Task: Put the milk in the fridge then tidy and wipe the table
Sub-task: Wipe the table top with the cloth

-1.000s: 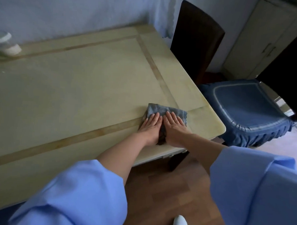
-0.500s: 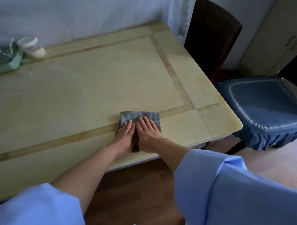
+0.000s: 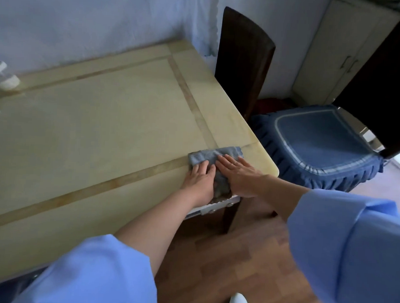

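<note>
Head view, looking down: light-blue sleeves reach to a pale yellow stone-look table. At its near right corner the left hand and right hand lie side by side, fingers straight and together, pressing a folded grey cloth flat. Wiping seems in hand; the next stroke likely runs left across the table. Milk is out of sight. Farther right, a dark wooden chair with blue cushion. No readable writing.
</note>
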`<state>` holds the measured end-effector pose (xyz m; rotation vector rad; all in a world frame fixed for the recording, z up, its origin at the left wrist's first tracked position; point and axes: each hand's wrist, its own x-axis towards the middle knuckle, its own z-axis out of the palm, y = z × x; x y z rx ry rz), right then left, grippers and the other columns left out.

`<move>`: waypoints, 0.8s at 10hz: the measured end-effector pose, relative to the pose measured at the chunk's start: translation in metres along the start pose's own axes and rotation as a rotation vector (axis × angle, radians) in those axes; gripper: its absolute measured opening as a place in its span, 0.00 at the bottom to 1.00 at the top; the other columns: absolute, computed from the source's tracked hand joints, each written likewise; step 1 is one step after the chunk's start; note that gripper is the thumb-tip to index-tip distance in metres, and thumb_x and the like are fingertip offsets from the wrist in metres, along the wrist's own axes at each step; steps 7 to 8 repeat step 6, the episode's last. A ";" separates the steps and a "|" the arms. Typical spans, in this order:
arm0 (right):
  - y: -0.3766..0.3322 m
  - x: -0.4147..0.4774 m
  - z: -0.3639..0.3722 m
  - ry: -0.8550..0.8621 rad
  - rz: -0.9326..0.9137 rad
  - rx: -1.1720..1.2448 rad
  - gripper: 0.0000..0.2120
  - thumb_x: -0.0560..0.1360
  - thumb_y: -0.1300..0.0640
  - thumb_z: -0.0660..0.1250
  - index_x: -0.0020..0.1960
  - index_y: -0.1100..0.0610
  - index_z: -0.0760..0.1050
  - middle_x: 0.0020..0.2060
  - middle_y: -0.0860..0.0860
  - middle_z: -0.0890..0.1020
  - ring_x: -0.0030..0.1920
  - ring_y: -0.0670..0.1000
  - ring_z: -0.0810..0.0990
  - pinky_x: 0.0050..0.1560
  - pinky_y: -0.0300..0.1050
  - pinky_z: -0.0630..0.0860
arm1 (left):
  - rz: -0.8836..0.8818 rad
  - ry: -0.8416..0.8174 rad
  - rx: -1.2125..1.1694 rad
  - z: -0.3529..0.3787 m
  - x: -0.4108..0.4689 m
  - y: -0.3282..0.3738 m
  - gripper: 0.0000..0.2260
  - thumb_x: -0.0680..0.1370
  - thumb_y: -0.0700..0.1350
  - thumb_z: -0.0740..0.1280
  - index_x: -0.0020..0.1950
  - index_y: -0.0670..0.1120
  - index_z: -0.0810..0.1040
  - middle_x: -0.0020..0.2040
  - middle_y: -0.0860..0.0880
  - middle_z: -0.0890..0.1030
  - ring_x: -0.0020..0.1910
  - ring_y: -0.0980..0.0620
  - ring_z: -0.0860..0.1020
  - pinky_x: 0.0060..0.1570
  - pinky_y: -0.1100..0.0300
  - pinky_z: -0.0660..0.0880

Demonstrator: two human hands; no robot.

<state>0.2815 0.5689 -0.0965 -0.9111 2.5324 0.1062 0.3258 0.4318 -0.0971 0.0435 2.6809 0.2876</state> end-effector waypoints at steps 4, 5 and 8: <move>0.027 0.028 -0.003 0.069 0.069 0.135 0.29 0.82 0.53 0.48 0.78 0.57 0.39 0.78 0.52 0.40 0.78 0.52 0.37 0.76 0.48 0.39 | 0.025 -0.048 0.073 -0.008 0.046 -0.007 0.29 0.82 0.52 0.51 0.77 0.47 0.38 0.77 0.49 0.36 0.76 0.51 0.36 0.75 0.51 0.36; 0.034 0.042 -0.011 0.057 0.056 0.107 0.29 0.82 0.54 0.48 0.78 0.57 0.40 0.78 0.52 0.40 0.78 0.51 0.38 0.76 0.48 0.39 | -0.008 -0.037 0.063 -0.011 0.057 -0.007 0.29 0.82 0.53 0.50 0.77 0.47 0.38 0.78 0.48 0.36 0.77 0.50 0.36 0.74 0.50 0.36; 0.033 0.044 -0.018 0.091 0.051 0.100 0.29 0.80 0.56 0.53 0.78 0.57 0.46 0.78 0.52 0.47 0.78 0.52 0.44 0.77 0.50 0.43 | -0.013 -0.015 0.040 -0.018 0.054 -0.005 0.29 0.82 0.52 0.51 0.77 0.46 0.41 0.78 0.48 0.38 0.77 0.50 0.39 0.74 0.50 0.36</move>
